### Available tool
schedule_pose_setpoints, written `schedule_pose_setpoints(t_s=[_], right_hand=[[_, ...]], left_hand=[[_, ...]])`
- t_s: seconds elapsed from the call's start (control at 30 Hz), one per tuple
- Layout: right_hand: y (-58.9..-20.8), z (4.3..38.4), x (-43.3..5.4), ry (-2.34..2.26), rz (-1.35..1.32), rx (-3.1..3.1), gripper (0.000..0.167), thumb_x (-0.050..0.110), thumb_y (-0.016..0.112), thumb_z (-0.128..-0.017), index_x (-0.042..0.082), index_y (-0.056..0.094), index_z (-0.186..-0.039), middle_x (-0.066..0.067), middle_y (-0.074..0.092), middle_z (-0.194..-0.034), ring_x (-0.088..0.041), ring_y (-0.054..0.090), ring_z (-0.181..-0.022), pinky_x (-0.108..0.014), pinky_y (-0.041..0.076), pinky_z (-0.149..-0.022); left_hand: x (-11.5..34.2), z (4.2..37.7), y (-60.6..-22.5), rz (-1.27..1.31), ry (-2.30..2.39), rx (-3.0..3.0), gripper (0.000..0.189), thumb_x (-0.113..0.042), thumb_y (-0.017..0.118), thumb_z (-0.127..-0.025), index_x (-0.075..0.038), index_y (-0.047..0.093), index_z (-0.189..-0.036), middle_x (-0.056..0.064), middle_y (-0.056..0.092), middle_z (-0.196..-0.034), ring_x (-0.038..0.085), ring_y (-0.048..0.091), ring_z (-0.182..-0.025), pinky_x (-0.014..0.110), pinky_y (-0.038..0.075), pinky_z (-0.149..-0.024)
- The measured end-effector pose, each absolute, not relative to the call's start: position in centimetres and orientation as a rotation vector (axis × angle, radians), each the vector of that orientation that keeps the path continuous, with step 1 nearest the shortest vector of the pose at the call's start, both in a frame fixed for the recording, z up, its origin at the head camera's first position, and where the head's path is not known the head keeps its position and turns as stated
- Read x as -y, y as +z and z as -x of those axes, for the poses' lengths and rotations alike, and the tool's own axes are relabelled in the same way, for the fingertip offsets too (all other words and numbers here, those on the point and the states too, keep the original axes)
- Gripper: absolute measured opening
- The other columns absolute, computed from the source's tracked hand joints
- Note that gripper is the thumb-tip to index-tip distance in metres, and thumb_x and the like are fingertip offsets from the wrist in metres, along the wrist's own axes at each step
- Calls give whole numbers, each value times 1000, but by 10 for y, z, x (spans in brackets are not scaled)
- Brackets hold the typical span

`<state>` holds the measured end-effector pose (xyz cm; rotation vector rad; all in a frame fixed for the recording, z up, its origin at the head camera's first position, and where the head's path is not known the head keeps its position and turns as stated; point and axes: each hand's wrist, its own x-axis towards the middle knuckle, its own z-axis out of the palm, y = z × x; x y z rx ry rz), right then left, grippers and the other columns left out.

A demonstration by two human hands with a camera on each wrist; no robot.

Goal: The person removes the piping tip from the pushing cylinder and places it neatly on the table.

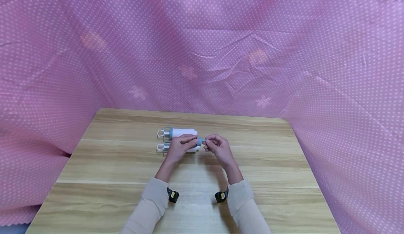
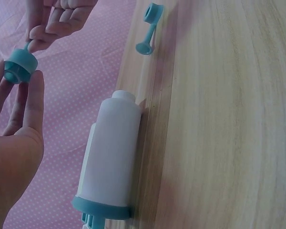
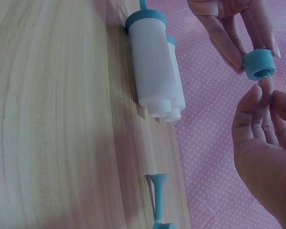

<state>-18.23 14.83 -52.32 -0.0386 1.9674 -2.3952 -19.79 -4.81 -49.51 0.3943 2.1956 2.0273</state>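
Note:
My left hand (image 1: 181,148) grips a small teal cap (image 2: 21,62) between its thumb and fingers, raised above the table. My right hand (image 1: 219,150) pinches a thin teal part that sticks out of this cap; in the right wrist view the cap's hollow end (image 3: 262,72) faces the right fingertips. Below the hands lie two white cylinders with teal collars and white loop handles, side by side. The rear cylinder (image 1: 183,132) shows well in the head view, while the left hand partly covers the front cylinder (image 1: 192,150).
Another teal cap (image 2: 153,14), joined by a strap to a small round plug (image 2: 144,48), lies on the wooden table (image 1: 126,178) off the cylinders' narrow ends. Pink dotted cloth (image 1: 202,52) hangs behind and along both sides of the table.

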Motion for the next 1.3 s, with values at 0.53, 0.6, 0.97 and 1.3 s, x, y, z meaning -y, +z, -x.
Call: schedule_pose_setpoints(t_s=[0.53, 0.6, 0.97, 1.3], right_hand=[[-522, 182, -144, -2393, 23, -1964, 13, -4, 58, -99, -13, 59, -109, -5, 68, -87, -15, 65, -79, -28, 58, -75], [-523, 182, -143, -2402, 14, -1956, 13, -5, 58, -99, -13, 59, -109, -5, 68, -86, -15, 64, -79, -27, 58, -74], [-523, 182, -141, -2394, -6, -1978, 13, -6, 58, -99, -13, 61, -109, -6, 64, -87, -18, 61, -81, -26, 57, -74], [-522, 181, -141, -2349, 4, -2060, 12, -2, 63, -98, -9, 62, -108, -5, 65, -88, -16, 60, -79, -31, 56, -76]], left_hand=[[45, 196, -497, -418, 2039, -2207, 31, -12, 74, -95, 6, 71, -119, 18, 71, -120, 31, 64, -115, 20, 52, -87], [45, 197, -498, -409, 2036, -2209, 30, -12, 74, -94, 6, 71, -119, 17, 71, -119, 30, 64, -113, 21, 52, -86], [42, 210, -530, -388, 2048, -2214, 36, -18, 77, -92, 2, 72, -121, 15, 72, -117, 19, 63, -102, 21, 51, -82], [43, 209, -529, -390, 2067, -2236, 31, -26, 80, -90, -8, 77, -115, 7, 74, -107, 21, 63, -95, 26, 51, -79]])
